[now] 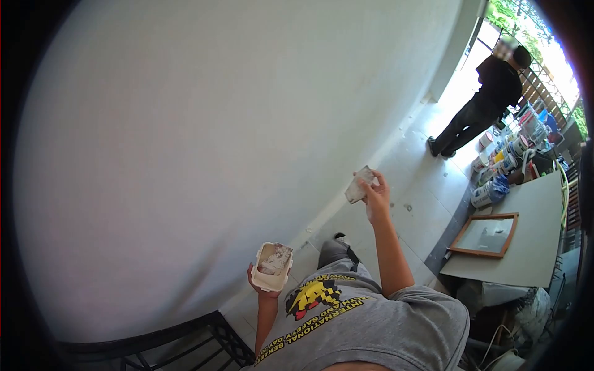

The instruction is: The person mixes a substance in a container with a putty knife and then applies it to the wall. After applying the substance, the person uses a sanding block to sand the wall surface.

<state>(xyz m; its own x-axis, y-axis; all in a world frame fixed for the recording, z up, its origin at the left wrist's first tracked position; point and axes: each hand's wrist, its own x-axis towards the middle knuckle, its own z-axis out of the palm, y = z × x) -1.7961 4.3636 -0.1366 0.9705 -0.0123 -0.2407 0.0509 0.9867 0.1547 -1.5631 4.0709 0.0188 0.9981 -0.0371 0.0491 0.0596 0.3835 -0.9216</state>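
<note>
My left hand [255,276] is closed around the side of a small white plastic tub [283,282], low in front of the wall. Lumpy whitish paste [271,263] lies in the tub, with a greyish flat edge showing at its upper end. Farther forward and to the right, my right hand [377,193] grips a thin, flat, rectangular putty spreader [357,187] between thumb and fingers. The spreader is grey-white and smeared. It is held up near the foot of the wall in this view, apart from the tub.
A plain pale wall [204,123] fills the left. Ahead on the tiled floor [421,204] stands a person in dark clothes [495,86]. Along the right are several paint buckets [508,163], a board [532,216] and a wooden frame [484,253]. Black metal railing [179,334] is at lower left.
</note>
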